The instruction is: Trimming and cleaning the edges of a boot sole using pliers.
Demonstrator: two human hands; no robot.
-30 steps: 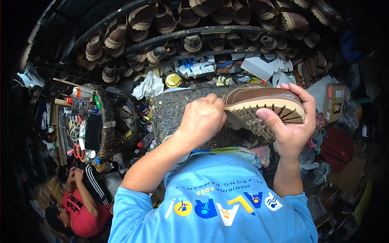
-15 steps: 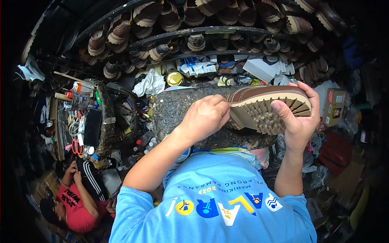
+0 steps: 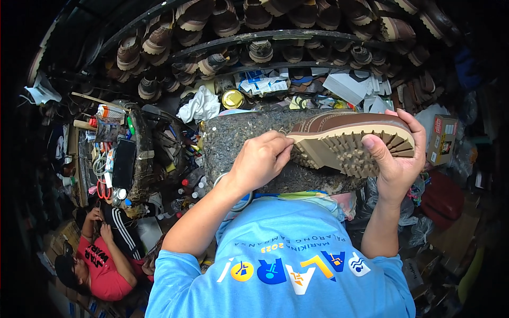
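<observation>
A brown leather shoe (image 3: pixel 339 123) lies on its side above the dark, rough work block (image 3: pixel 228 132). Its cream welt and deep-lugged tan sole face me, toe to the right and heel to the left. My right hand (image 3: pixel 395 161) grips the toe, thumb on the sole and fingers behind the upper. At the heel end, my left hand (image 3: pixel 261 161) is pinched closed right by the welt edge. Whatever its fingertips hold, if anything, is too small or hidden to make out.
Racks of brown shoes (image 3: pixel 225 21) stretch across the far side. On the left, a cluttered tool stand holds red-handled scissors (image 3: pixel 103 190) and a black phone (image 3: pixel 124 163). A yellow-lidded tin (image 3: pixel 232 99) stands behind the block. At lower left sits a person in red (image 3: pixel 103 270).
My left hand has shifted slightly left and toward me along the heel. The shoe and my right hand have moved a little to the right, the toe end dipping slightly.
</observation>
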